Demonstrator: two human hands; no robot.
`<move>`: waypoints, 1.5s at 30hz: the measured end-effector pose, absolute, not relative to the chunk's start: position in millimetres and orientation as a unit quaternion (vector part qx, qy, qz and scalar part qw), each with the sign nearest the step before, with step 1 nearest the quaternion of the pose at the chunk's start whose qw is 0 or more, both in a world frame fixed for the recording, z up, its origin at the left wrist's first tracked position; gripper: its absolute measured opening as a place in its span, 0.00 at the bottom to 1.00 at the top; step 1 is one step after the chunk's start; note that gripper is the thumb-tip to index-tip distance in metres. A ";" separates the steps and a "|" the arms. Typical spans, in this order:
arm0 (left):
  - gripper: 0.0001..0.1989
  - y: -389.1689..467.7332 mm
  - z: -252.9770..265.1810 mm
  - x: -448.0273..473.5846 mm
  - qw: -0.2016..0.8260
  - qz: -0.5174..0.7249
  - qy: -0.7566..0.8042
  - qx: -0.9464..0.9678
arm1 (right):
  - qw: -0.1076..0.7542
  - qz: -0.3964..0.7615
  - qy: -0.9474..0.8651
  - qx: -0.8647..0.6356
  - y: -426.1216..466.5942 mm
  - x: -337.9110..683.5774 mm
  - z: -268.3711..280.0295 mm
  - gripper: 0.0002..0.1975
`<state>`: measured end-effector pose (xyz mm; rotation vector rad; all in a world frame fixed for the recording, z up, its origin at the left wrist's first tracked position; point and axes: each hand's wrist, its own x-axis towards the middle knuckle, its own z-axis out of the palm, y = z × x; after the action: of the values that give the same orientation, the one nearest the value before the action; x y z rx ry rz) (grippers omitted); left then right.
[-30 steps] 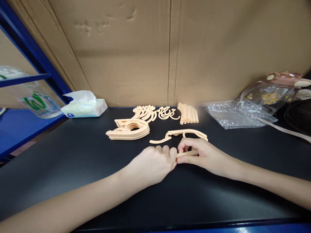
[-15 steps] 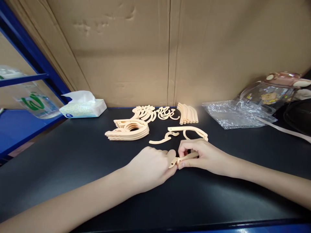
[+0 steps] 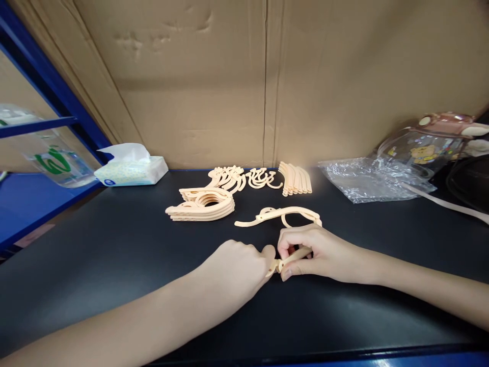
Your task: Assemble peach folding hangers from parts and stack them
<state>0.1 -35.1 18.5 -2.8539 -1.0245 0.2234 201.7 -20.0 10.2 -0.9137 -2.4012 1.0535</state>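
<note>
In the head view, my left hand (image 3: 239, 270) is closed around a beige plastic hanger piece (image 3: 271, 268), only whose end shows past the thumb. My right hand (image 3: 313, 252) pinches a beige hanger arm (image 3: 296, 256). The two ends meet or nearly meet between my fingertips; whether they are joined I cannot tell. Just beyond my hands, a hanger arm with a curved hook (image 3: 294, 211) partly covers a loose curved hanger piece (image 3: 246, 224). My right hand hides part of that area.
Folded hangers (image 3: 202, 211) are stacked at centre left. Behind them lie loose hanger arms (image 3: 227, 177), hooks (image 3: 262, 178) and a row of arms (image 3: 296, 179). A tissue pack (image 3: 132, 171) sits left, a clear plastic bag (image 3: 359, 178) right, cardboard (image 3: 191, 102) behind.
Both hands have come slightly nearer, with the held ends tilted differently. The arm with the hook behind my right hand has shifted left and nearer, now overlapping the loose piece.
</note>
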 end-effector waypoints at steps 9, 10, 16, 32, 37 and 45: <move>0.11 -19.1 32.6 -15.6 -0.231 -0.047 -0.416 -0.878 | 0.190 0.353 -0.851 -0.338 -17.9 205.6 8.2 0.13; 0.11 -18.9 31.9 -14.2 -0.267 -0.053 -0.412 -0.869 | 0.194 0.346 -0.854 -0.338 -17.3 205.4 7.9 0.13; 0.20 -21.0 24.6 -3.4 -0.373 -0.087 -0.418 -0.824 | 0.204 0.313 -0.869 -0.324 -16.3 205.3 6.4 0.08; 0.15 -15.3 31.1 -11.6 -0.388 -0.113 -0.423 -0.811 | 0.088 -0.027 -0.959 -0.268 -9.9 217.5 2.9 0.17; 0.16 -12.0 28.6 -13.5 -0.364 -0.108 -0.408 -0.830 | 0.073 -0.057 -0.954 -0.286 -13.4 217.5 -0.6 0.17; 0.20 -15.9 36.3 -23.0 -0.224 -0.080 -0.459 -0.856 | 0.132 -0.079 -0.937 -0.313 -11.6 219.4 -1.2 0.18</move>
<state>-23.0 -15.9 36.3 -3.1561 -1.6920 -0.2931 219.4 -11.6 -1.2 -0.9086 -2.7193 -0.2302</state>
